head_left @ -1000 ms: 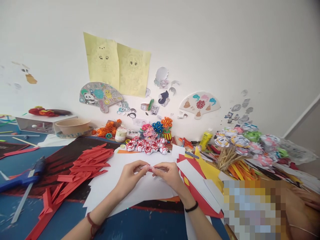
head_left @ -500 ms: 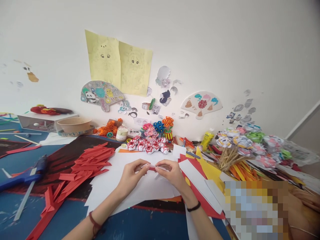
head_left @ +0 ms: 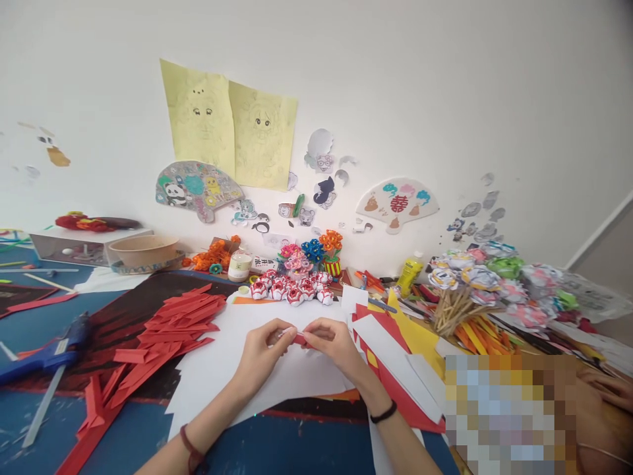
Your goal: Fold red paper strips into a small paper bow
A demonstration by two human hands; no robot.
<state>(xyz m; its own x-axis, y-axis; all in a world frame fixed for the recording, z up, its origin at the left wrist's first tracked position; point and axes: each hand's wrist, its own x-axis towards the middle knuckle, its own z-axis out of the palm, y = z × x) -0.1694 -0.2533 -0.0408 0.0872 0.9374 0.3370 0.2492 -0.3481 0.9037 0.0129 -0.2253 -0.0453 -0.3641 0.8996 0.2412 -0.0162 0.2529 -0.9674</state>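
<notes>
My left hand [head_left: 261, 353] and my right hand [head_left: 332, 344] meet over a white sheet of paper [head_left: 232, 359] in the middle of the table. Both pinch a small red-and-white folded paper strip [head_left: 295, 338] between fingertips and thumbs. A heap of folded red paper strips [head_left: 171, 323] lies to the left of my left hand. Beyond my hands stands a row of small red-and-white paper flowers [head_left: 291, 290].
A blue glue gun [head_left: 47, 353] lies at the left. A paper bowl [head_left: 143, 249], a jar [head_left: 240, 265], a yellow glue bottle [head_left: 409, 274] and paper flowers on sticks [head_left: 469, 284] line the back. Red, white and yellow sheets [head_left: 395, 349] lie at the right. Another person's hand [head_left: 610, 389] shows at far right.
My hands have drawn slightly closer together on the strip, and the fingers have shifted along it. The view has shifted a little.
</notes>
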